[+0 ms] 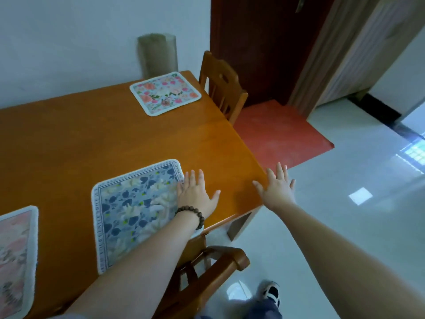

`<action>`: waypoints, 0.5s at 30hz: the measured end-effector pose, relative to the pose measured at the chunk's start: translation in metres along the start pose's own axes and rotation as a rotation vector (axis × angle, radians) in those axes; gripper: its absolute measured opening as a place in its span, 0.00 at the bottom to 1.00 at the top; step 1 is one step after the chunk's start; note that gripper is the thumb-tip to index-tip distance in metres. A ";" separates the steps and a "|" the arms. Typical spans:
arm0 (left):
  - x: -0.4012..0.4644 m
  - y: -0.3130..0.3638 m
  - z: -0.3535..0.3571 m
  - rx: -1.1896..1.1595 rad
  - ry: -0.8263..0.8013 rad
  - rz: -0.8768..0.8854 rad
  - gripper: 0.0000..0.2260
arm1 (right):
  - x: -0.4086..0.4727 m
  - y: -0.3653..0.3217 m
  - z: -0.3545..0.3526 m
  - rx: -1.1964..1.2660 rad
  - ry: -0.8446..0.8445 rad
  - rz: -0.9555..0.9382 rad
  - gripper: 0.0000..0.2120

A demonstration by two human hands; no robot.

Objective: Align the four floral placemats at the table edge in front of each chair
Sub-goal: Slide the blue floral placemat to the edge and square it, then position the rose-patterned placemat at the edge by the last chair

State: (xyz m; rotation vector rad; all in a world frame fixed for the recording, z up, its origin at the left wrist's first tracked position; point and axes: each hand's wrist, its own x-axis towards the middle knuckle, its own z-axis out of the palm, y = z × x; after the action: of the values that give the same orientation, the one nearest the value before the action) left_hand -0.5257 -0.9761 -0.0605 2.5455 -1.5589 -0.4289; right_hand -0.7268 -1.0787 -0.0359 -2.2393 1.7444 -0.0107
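- The blue floral placemat (135, 210) lay at the table (69, 139) edge before the near chair (207, 270); our left hand (195, 194), fingers spread, pressed its right edge.
- Our right hand (277, 187) hovered spread over the table corner, holding nothing.
- Beyond it, we judged the pink floral placemat (164, 93) placed before the far chair (222, 88); another (16, 256) showed left, the fourth unseen.

Wooden table (92, 139) bears three floral placemats (138, 210).

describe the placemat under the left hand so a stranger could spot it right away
On the orange wooden table, look at the near edge by the closest chair. The blue placemat lies there, the left hand flat on its right side. It alone has dark blue leaves and a lettered border; the others are pink.
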 end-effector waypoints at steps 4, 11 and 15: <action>0.028 0.056 0.006 0.005 0.000 -0.026 0.39 | 0.039 0.046 -0.011 0.053 0.008 -0.035 0.32; 0.092 0.184 0.033 0.020 0.069 -0.143 0.39 | 0.138 0.142 -0.039 0.047 0.013 -0.220 0.30; 0.125 0.246 0.035 -0.006 0.126 -0.184 0.38 | 0.190 0.189 -0.068 0.039 -0.002 -0.286 0.30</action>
State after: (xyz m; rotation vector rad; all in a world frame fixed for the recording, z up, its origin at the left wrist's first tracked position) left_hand -0.6926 -1.1982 -0.0538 2.6646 -1.2855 -0.2853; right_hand -0.8690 -1.3156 -0.0502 -2.4372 1.3959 -0.1036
